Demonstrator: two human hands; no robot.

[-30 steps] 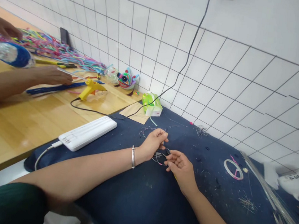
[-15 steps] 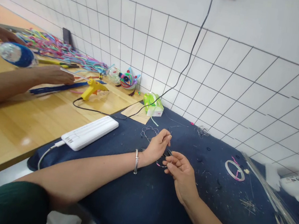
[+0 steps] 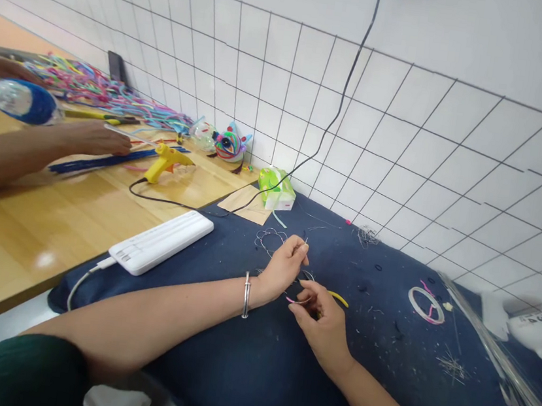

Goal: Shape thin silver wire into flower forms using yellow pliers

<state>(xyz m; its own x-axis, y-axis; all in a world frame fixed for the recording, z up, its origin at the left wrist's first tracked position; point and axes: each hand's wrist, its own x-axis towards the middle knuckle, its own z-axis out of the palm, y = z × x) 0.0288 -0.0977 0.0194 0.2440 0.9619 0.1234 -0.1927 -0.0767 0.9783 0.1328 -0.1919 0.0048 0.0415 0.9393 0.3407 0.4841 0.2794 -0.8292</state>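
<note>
My left hand (image 3: 283,267), a silver bangle at its wrist, is closed in a pinch. The tip of a thin wire (image 3: 306,240) stands up between its thumb and finger. Just to the right, my right hand (image 3: 323,318) has thumb and fingers closed on a thin wire ring (image 3: 299,301) with a pink stretch on it. A curved yellow handle (image 3: 339,299) sticks out behind the right fingers; whether that hand holds it or it lies on the cloth I cannot tell. Beyond the left hand, a looped wire shape (image 3: 271,237) lies on the dark blue cloth.
A white power strip (image 3: 162,242), yellow glue gun (image 3: 167,162) and green tissue pack (image 3: 275,187) lie to the left. At right are a white ring roll (image 3: 426,306), wire scraps (image 3: 452,367) and long wires (image 3: 489,355). Another person's hand (image 3: 94,137) rests over the wooden table.
My right hand has turned and its fingers have curled in around the wire ring. The yellow handle now shows behind it. My left hand keeps its pinch, nearly still.
</note>
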